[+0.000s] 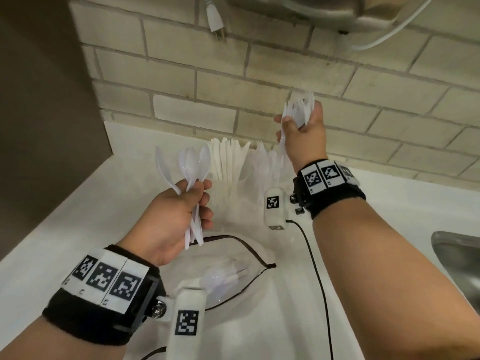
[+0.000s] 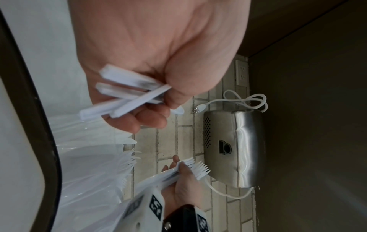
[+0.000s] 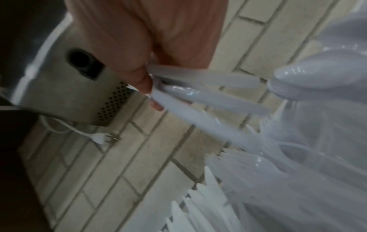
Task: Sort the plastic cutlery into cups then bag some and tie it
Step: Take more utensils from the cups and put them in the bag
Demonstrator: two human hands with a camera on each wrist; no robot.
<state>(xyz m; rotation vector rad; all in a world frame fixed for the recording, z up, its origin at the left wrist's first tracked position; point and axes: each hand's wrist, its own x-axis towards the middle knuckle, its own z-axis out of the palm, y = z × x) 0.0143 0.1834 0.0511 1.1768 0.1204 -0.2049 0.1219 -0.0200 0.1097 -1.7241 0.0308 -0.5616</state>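
Note:
My left hand (image 1: 181, 203) grips a bunch of white plastic spoons (image 1: 193, 162) by their handles (image 2: 127, 97), bowls up, above the counter. My right hand (image 1: 301, 131) is raised near the tiled wall and holds a bundle of white forks (image 1: 298, 107), tines up (image 2: 198, 168). Between the hands stand clear cups (image 1: 233, 198) with knives (image 1: 228, 162) and forks (image 1: 267, 157) upright in them. A clear bag (image 1: 233, 276) with a dark edge lies on the counter below, holding a few spoons.
The white counter (image 1: 91, 229) runs along a beige tiled wall (image 1: 181, 74). A steel appliance (image 2: 234, 147) hangs on the wall with a loose white cord and plug (image 1: 215, 19). A steel sink (image 1: 459, 263) is at the right. A dark cabinet side (image 1: 39, 100) stands at the left.

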